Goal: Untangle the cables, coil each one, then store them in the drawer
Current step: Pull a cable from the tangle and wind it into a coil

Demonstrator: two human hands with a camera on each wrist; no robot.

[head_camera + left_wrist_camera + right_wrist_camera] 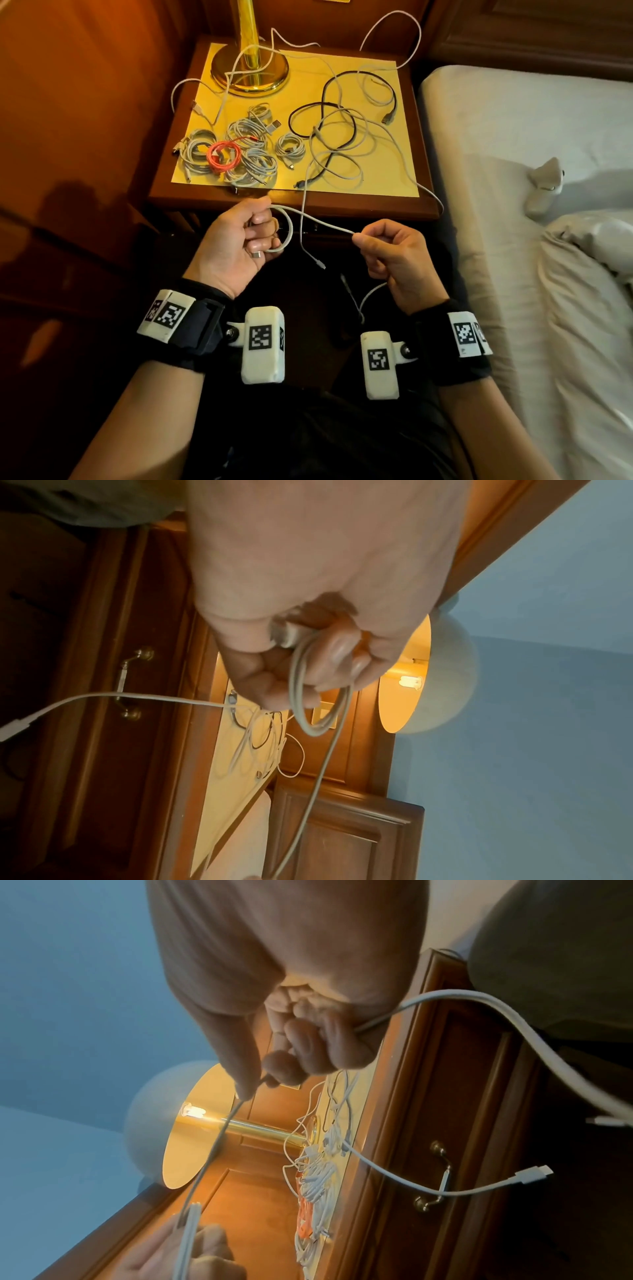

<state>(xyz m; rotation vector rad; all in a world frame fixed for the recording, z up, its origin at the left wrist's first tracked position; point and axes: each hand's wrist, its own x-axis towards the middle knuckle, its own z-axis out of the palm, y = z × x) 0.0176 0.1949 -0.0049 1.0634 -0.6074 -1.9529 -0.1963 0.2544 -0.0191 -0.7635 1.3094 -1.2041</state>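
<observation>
My left hand [239, 236] grips a small loop of a white cable [318, 222] with its USB plug [287, 638] tucked against the palm. The same cable runs taut to my right hand [387, 253], which pinches it [219, 1139] between thumb and forefinger; its tail hangs below that hand. Both hands are held in front of the nightstand [342, 202]. On the nightstand top lie several coiled white cables [250, 144], a coiled red cable [222, 156], and a loose tangle of white cables [342, 150] with a black cable [329, 113]. The closed drawer handle [435, 1177] shows in the wrist views.
A brass lamp [250, 65] stands at the back left of the nightstand, with a white cable draped round its base. A bed [531, 205] with pale sheets lies close on the right. A loose white cable end [317, 262] dangles over the nightstand's front edge between my hands.
</observation>
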